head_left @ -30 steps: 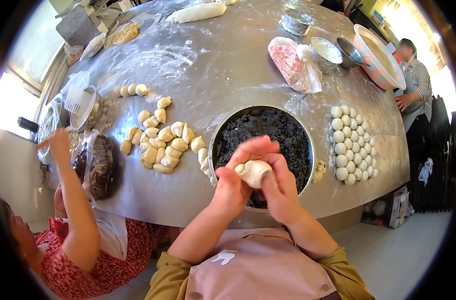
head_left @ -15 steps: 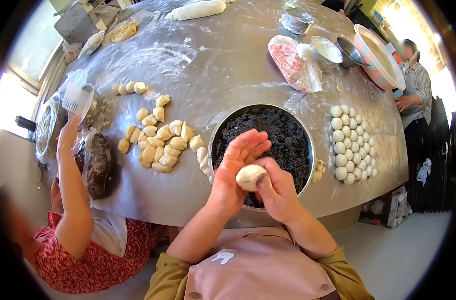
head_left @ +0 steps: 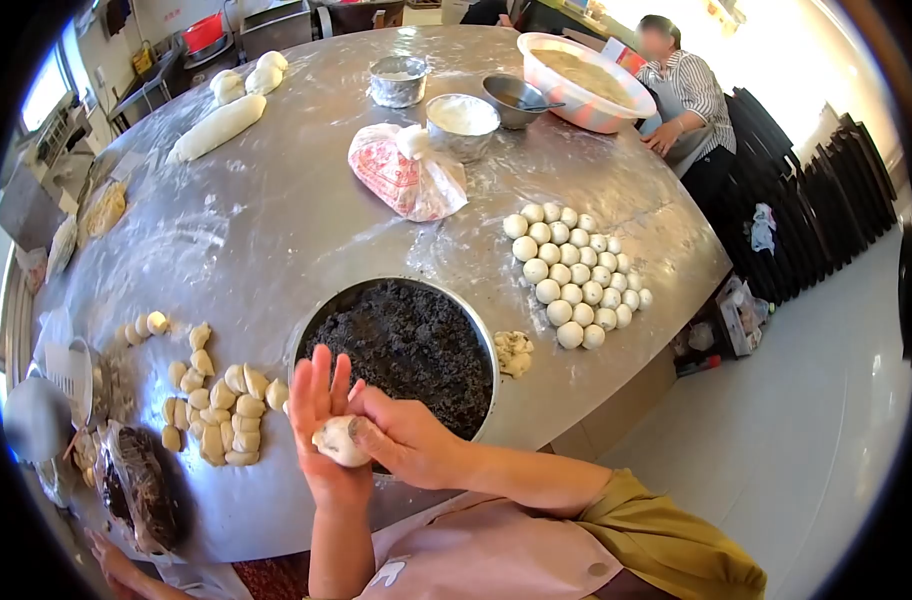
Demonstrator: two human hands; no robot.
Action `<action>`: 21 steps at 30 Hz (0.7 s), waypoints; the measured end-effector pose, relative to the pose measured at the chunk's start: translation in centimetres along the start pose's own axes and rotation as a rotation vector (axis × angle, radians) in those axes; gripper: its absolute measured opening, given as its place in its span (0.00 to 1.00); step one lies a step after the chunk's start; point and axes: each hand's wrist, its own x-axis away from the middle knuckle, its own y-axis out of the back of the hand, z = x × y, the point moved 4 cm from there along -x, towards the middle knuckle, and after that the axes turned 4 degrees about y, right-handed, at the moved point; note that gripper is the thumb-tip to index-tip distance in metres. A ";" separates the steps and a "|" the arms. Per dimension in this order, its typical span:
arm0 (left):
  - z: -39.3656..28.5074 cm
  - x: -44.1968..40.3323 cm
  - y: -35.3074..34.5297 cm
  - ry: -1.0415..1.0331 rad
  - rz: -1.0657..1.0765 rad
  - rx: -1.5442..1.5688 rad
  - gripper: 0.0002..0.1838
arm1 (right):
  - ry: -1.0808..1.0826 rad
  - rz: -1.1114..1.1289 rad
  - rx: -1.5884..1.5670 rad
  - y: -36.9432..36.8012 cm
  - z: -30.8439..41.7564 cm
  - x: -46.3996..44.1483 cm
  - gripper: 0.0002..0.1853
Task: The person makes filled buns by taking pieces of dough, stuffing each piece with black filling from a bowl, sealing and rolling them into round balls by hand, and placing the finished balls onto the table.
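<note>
A pale dough ball rests against the palm of my left hand, whose fingers are stretched upward. My right hand grips the ball from the right, with dark smears on its thumb. Both hands are over the near-left rim of a round metal pan filled with dark crumbly filling. Cut dough pieces lie to the left of the pan. Right of its rim sits a small rough lump of dough.
Rows of round white balls stand on the metal table. Beyond are a tied bag, metal bowls and a large basin. A person sits far right; a co-worker's arm shows lower left.
The view has swung to the right, so the table's contents appear further left. My right hand has kept hold of the dough ball while turning it against my left palm.
</note>
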 end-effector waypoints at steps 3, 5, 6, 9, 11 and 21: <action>0.9 0.5 1.3 -0.022 0.063 -0.057 0.27 | 0.210 -0.124 -0.060 -0.8 0.2 0.1 0.16; 0.3 0.5 1.2 0.021 -0.034 -0.041 0.26 | 0.100 -0.027 0.070 -0.3 -0.2 0.5 0.17; 0.2 0.4 0.8 0.018 -0.127 -0.066 0.27 | 0.199 -0.088 0.157 -0.2 0.5 0.4 0.18; 0.5 0.3 -0.1 0.157 -0.075 0.160 0.37 | 0.049 -0.216 0.104 0.3 1.0 0.3 0.17; 0.2 -0.3 -1.1 0.048 0.024 0.201 0.47 | -0.191 -0.137 -0.100 1.2 0.2 0.5 0.21; 0.9 0.4 -0.5 0.136 -0.026 0.141 0.36 | 0.060 -0.081 -0.091 0.2 0.0 0.7 0.19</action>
